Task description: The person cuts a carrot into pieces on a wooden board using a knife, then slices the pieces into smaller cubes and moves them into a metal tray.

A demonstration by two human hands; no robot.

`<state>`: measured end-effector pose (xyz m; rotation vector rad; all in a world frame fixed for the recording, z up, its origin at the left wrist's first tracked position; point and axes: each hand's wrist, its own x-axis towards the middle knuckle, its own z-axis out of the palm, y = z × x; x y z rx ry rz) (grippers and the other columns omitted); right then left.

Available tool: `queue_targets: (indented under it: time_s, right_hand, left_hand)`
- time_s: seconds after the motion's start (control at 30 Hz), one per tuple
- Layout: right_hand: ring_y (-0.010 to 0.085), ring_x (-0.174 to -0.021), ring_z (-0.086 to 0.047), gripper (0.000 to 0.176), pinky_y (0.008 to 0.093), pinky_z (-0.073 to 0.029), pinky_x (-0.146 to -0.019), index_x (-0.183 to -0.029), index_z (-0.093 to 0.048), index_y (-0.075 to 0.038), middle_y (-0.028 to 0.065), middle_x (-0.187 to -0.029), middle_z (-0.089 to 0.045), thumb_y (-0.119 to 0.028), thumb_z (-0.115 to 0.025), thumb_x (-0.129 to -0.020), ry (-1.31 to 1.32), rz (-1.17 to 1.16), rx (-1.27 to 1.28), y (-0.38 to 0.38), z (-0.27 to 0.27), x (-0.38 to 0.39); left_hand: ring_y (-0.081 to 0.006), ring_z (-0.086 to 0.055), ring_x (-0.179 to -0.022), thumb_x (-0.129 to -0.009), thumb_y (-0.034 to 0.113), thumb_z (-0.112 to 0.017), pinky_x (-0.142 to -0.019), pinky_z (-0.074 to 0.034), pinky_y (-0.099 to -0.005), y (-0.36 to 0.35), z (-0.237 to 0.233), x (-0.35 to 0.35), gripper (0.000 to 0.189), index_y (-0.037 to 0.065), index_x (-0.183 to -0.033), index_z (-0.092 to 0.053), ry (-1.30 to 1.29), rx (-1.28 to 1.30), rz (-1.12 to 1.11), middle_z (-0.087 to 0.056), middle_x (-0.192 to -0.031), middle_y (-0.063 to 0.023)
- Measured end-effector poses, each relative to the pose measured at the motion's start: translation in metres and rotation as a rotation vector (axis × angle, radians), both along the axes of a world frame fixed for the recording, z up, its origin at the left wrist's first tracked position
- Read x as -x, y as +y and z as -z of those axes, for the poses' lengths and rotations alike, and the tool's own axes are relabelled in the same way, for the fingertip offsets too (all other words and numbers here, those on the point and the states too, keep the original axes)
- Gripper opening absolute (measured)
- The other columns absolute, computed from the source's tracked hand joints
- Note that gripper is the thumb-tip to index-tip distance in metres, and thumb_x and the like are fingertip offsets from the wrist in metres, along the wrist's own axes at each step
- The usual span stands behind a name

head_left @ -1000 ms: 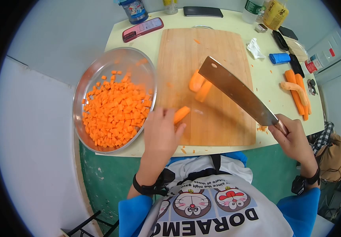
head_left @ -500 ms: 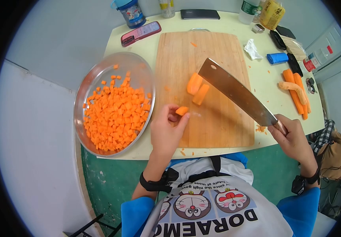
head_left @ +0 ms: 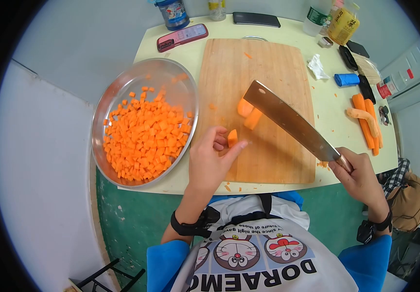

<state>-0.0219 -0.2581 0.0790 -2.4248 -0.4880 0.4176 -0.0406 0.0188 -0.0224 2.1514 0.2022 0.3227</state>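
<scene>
My right hand point(head_left: 358, 177) grips the handle of a cleaver point(head_left: 295, 121), its broad blade slanting up and left above the wooden cutting board point(head_left: 283, 155). Near the board's lower left, my left hand point(head_left: 215, 158) has a small carrot piece point(head_left: 232, 138) between thumb and fingers, the thumb stretched out; the contact is partly hidden. Two larger carrot chunks point(head_left: 253, 118) lie on the board, partly covered by the blade tip. To the left, a round metal tray point(head_left: 194, 104) holds a heap of diced carrot point(head_left: 144, 141).
Peeled carrots point(head_left: 363, 121) lie at the table's right edge, near a blue roll point(head_left: 346, 80) and a crumpled tissue point(head_left: 318, 67). Along the back are a red-cased phone point(head_left: 183, 37), a dark phone point(head_left: 256, 19), a blue bottle point(head_left: 172, 13) and a yellow-labelled bottle point(head_left: 344, 23).
The small carrot piece has turned more upright in my left hand, and the thumb has spread outward. The cleaver stays raised, slightly lower. The whole view has shifted a little.
</scene>
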Motion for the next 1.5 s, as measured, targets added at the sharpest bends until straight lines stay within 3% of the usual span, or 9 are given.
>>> queue_targets:
  time_s: [0.37, 0.43, 0.53, 0.6, 0.73, 0.97, 1.03, 1.23, 1.5]
  right_hand:
    - [0.0183, -0.040, -0.042, 0.015, 0.0301, -0.032, -0.042, -0.096, -0.057, 0.002, 0.0097, -0.051, -0.044, -0.008, -0.056, -0.085, -0.009, -0.065, 0.025, 0.007, -0.014, 0.000]
    - [0.0198, -0.040, -0.042, 0.015, 0.0306, -0.033, -0.043, -0.097, -0.057, 0.002, 0.0105, -0.052, -0.045, -0.008, -0.056, -0.085, -0.010, -0.085, 0.040, 0.009, -0.018, 0.000]
    - [0.0217, -0.042, -0.045, 0.016, 0.0311, -0.034, -0.044, -0.098, -0.057, 0.001, 0.0114, -0.053, -0.047, -0.009, -0.057, -0.085, 0.005, -0.101, 0.065, 0.012, -0.024, 0.001]
    - [0.0230, -0.043, -0.046, 0.017, 0.0316, -0.036, -0.045, -0.099, -0.057, 0.001, 0.0120, -0.054, -0.049, -0.009, -0.057, -0.085, 0.021, -0.119, 0.075, 0.019, -0.030, 0.001]
    - [0.0262, -0.048, -0.051, 0.018, 0.0325, -0.039, -0.048, -0.100, -0.057, 0.000, 0.0132, -0.057, -0.051, -0.008, -0.057, -0.085, 0.056, -0.158, 0.096, 0.029, -0.038, 0.002]
    - [0.0276, -0.050, -0.053, 0.017, 0.0327, -0.040, -0.049, -0.100, -0.057, 0.000, 0.0135, -0.059, -0.052, -0.007, -0.056, -0.085, 0.068, -0.189, 0.125, 0.038, -0.041, 0.001]
    - [0.0278, -0.050, -0.053, 0.017, 0.0326, -0.040, -0.049, -0.100, -0.057, 0.000, 0.0136, -0.059, -0.052, -0.008, -0.056, -0.085, 0.073, -0.179, 0.146, 0.039, -0.042, 0.001]
    - [0.0281, -0.050, -0.053, 0.017, 0.0330, -0.041, -0.049, -0.100, -0.057, 0.001, 0.0142, -0.060, -0.051, -0.008, -0.056, -0.085, 0.078, -0.200, 0.133, 0.041, -0.042, 0.001]
    - [0.0281, -0.048, -0.052, 0.017, 0.0328, -0.040, -0.047, -0.099, -0.057, 0.002, 0.0142, -0.057, -0.050, -0.006, -0.057, -0.083, 0.061, -0.182, 0.154, 0.041, -0.040, 0.003]
  left_hand:
    - [-0.0088, -0.055, -0.063, -0.066, 0.019, -0.080, -0.059, -0.047, -0.0211, 0.010, -0.002, 0.007, 0.043, 0.000, -0.098, -0.058, 0.070, 0.132, 0.067, -0.060, -0.074, -0.0037]
    - [-0.0128, -0.053, -0.061, -0.067, 0.023, -0.079, -0.058, -0.046, -0.0255, 0.014, -0.012, 0.012, 0.040, 0.002, -0.095, -0.059, 0.078, 0.108, -0.057, -0.058, -0.073, -0.0040]
    - [-0.0096, -0.051, -0.066, -0.074, 0.023, -0.074, -0.062, -0.044, -0.0230, 0.028, -0.024, 0.008, 0.034, 0.001, -0.095, -0.057, -0.122, 0.313, -0.160, -0.056, -0.076, -0.0017]
    - [-0.0079, -0.051, -0.074, -0.084, 0.020, -0.064, -0.068, -0.042, -0.0221, 0.034, -0.040, 0.000, 0.025, 0.000, -0.094, -0.055, -0.547, 0.492, -0.204, -0.056, -0.081, -0.0022]
    - [-0.0088, -0.052, -0.079, -0.092, 0.018, -0.049, -0.072, -0.041, -0.0239, 0.027, -0.060, -0.022, 0.020, -0.001, -0.095, -0.055, -0.695, 0.420, -0.083, -0.057, -0.085, -0.0043]
    - [-0.0136, -0.055, -0.079, -0.096, 0.031, -0.039, -0.078, -0.041, -0.0275, 0.022, -0.056, -0.039, 0.038, -0.003, -0.096, -0.057, -0.490, 0.513, 0.281, -0.058, -0.081, -0.0069]
    - [-0.0110, -0.054, -0.070, -0.096, 0.029, -0.040, -0.069, -0.041, -0.0243, 0.020, -0.057, -0.038, 0.037, -0.002, -0.090, -0.059, -0.426, 0.500, 0.344, -0.056, -0.074, -0.0049]
    - [-0.0068, -0.047, -0.060, -0.095, 0.026, -0.042, -0.057, -0.036, -0.0208, 0.013, -0.055, -0.035, 0.034, -0.001, -0.086, -0.060, -0.389, 0.548, 0.356, -0.051, -0.064, -0.0010]
    - [-0.0063, -0.044, -0.061, -0.095, 0.024, -0.041, -0.057, -0.034, -0.0206, 0.011, -0.046, -0.038, 0.033, -0.001, -0.085, -0.059, -0.364, 0.570, 0.355, -0.050, -0.065, -0.0003]
